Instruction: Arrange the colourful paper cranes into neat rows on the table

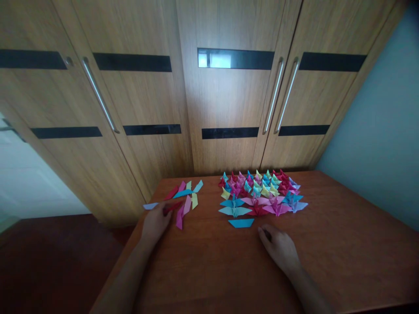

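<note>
At the left of the table, my left hand (156, 223) is closed, its fingertips pinching a red folded paper strip (174, 206). Around it lie several loose folded strips with slanted ends, among them a magenta strip (180, 217), a yellow strip (194, 201) and a lilac strip (151, 206). My right hand (280, 247) rests on the tabletop with its fingers curled in and nothing visible in them. Just left of its fingertips, apart from them, a blue folded strip (241, 223) lies flat. Behind that strip stand folded paper cranes (235, 211) in many colours, in close rows.
The brown wooden table (212, 270) backs onto a wardrobe (225, 152) with long metal handles. A pale blue wall (376, 144) is on the right. On the left, past the table edge, are a dark red floor (49, 261) and a white door (32, 174).
</note>
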`<state>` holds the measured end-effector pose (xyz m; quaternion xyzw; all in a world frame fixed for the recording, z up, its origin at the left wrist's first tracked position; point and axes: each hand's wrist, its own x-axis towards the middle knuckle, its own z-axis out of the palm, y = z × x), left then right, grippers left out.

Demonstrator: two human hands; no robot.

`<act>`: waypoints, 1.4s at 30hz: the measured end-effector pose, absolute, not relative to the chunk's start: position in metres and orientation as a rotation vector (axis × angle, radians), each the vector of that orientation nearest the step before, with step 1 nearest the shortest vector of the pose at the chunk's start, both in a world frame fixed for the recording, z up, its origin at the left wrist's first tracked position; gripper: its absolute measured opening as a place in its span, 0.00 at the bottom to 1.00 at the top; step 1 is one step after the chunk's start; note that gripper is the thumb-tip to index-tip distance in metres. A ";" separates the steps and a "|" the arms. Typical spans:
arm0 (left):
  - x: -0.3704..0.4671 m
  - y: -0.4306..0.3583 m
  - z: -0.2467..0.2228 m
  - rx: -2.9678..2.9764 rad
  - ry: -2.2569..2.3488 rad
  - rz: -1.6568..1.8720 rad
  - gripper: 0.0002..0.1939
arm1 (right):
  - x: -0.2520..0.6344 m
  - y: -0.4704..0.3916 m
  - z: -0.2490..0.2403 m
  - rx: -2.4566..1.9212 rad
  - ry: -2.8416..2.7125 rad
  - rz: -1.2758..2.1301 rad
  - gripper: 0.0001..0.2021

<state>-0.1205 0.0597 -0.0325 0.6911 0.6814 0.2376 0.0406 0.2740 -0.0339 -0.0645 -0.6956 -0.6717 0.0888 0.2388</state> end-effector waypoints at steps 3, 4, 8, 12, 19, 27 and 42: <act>-0.121 0.061 -0.031 2.038 2.054 0.886 0.15 | 0.273 -0.035 -0.063 -1.889 -1.813 0.267 0.15; -0.119 0.060 -0.029 2.004 2.031 0.944 0.15 | 0.270 -0.035 -0.061 -1.860 -1.797 0.290 0.15; -0.094 0.051 -0.020 1.859 1.799 1.120 0.15 | 0.240 -0.041 -0.049 -1.604 -1.744 0.496 0.15; -0.056 0.031 -0.016 1.723 1.457 1.075 0.15 | 0.194 -0.042 -0.045 -1.349 -1.735 0.814 0.12; -0.006 -0.009 -0.026 1.679 1.261 0.964 0.08 | 0.160 -0.030 -0.058 -1.106 -1.373 1.187 0.14; 0.013 -0.032 -0.028 1.725 1.217 0.835 0.08 | 0.173 -0.041 -0.052 -1.161 -1.325 1.136 0.11; 0.009 -0.033 -0.033 1.714 1.204 0.751 0.08 | 0.288 -0.042 -0.058 -1.639 -1.221 0.696 0.19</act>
